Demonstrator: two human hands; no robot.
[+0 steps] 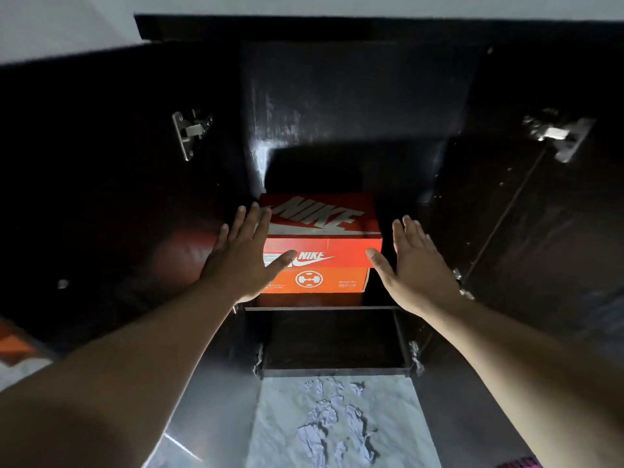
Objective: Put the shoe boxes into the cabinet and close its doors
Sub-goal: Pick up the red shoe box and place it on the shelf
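An orange and red shoe box (pixel 324 261) with white lettering sits on a shelf inside the dark cabinet (pixel 337 106). Its short end faces me. My left hand (pixel 246 255) is spread flat at the box's left front corner, thumb lying across the end label. My right hand (pixel 415 265) is spread beside the box's right side, thumb tip at the right front corner. Neither hand wraps around the box. Both cabinet doors, the left door (pixel 111 197) and the right door (pixel 540 214), stand wide open.
A lower shelf (pixel 334 339) under the box looks bare and dark. Metal hinges (pixel 190 131) show on both doors. Pale marble-patterned floor (pixel 337 420) lies below the cabinet. An orange object (pixel 15 339), partly cut off, sits at the far left edge.
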